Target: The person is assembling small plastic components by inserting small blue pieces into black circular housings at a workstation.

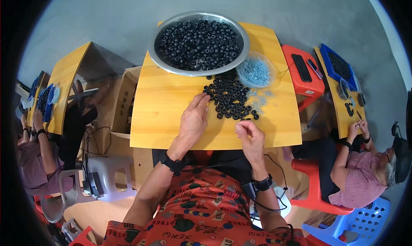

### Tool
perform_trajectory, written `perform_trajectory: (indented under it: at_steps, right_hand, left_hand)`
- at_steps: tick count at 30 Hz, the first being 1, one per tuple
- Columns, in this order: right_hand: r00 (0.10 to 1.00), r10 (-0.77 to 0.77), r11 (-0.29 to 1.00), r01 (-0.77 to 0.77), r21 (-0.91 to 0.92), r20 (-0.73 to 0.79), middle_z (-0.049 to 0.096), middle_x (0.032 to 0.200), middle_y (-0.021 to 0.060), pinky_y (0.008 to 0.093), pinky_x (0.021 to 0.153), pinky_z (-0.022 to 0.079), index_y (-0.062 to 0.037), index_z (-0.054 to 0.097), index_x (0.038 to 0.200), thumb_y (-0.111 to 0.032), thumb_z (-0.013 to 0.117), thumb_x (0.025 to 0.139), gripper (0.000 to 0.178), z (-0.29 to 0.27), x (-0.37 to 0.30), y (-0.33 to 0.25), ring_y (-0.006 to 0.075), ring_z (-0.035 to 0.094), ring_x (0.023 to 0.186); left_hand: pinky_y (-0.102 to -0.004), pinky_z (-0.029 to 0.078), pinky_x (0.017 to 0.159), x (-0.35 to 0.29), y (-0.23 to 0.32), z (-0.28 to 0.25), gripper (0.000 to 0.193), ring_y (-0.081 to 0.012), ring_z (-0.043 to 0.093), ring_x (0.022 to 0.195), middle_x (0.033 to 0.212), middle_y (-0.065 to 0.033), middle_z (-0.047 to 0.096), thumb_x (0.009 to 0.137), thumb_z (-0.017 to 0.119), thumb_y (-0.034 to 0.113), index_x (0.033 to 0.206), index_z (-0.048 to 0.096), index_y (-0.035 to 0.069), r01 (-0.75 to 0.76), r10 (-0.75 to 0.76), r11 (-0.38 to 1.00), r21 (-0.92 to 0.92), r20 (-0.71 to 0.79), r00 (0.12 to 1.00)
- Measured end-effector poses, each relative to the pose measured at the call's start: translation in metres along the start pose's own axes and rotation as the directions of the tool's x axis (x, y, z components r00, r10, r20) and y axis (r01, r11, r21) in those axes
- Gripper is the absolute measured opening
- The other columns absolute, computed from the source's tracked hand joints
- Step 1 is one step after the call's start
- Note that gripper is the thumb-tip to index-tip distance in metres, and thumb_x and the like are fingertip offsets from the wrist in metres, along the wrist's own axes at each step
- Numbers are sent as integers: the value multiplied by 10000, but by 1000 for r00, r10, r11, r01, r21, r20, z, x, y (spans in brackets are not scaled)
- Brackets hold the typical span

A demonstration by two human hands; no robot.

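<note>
Loose small black ring-shaped parts (231,98) lie in a heap on the yellow table (159,117). My left hand (194,119) reaches to the heap's left edge, its fingertips drawn together on a black part there. Below the heap, near the table's front edge, my right hand (252,139) has its thumb and fingers pressed together. Whatever is between them is hidden or too small to name. Small clear pieces (259,101) are scattered to the right of the heap. Above them stands a clear round tub (271,74) of similar bluish, see-through pieces.
A wide metal basin (155,59) full of black parts stands at the table's back. To the right, a red stool (315,88) bears a black phone (301,68). Co-workers sit at side tables left and right. An open cardboard box (124,102) is by the table's left side.
</note>
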State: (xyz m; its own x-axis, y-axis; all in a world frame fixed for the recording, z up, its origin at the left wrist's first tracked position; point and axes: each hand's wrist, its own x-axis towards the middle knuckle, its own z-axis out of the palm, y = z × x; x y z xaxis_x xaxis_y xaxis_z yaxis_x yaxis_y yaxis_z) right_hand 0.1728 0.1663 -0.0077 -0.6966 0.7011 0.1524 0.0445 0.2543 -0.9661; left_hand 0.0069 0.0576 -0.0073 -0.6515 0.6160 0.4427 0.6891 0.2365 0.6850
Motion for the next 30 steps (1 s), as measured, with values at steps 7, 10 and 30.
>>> perform_trajectory:
  at_steps: [7, 10, 30]
  right_hand:
    - [986, -167, 972, 167, -163, 12, 659, 785, 58, 244, 663, 483, 12, 649, 939, -91, 640, 897, 111, 15, 12, -19, 106, 607, 703]
    - [988, -138, 981, 126, -150, -74, 646, 785, 75, 259, 642, 476, 20, 643, 944, -86, 648, 892, 118, -1, 11, -7, 127, 583, 669]
    - [995, -103, 965, 101, -242, 4, 633, 769, 72, 263, 639, 477, 22, 638, 912, -66, 644, 886, 92, 1, -6, -15, 134, 586, 672]
  left_hand:
    - [-383, 529, 768, -6, 8, 3, 285, -325, 642, 882, 1139, -153, 587, 810, 593, -49, 1086, 652, -8, 50, -50, 999, 4, 43, 998]
    - [-366, 524, 694, -4, 10, 3, 307, -288, 644, 781, 1034, -136, 588, 783, 616, -78, 1073, 662, 8, 68, -65, 996, -55, 49, 997]
    - [-367, 515, 681, -9, -4, 12, 265, -295, 632, 789, 901, -121, 634, 752, 667, -25, 1006, 673, 51, 62, -63, 998, -18, -76, 995]
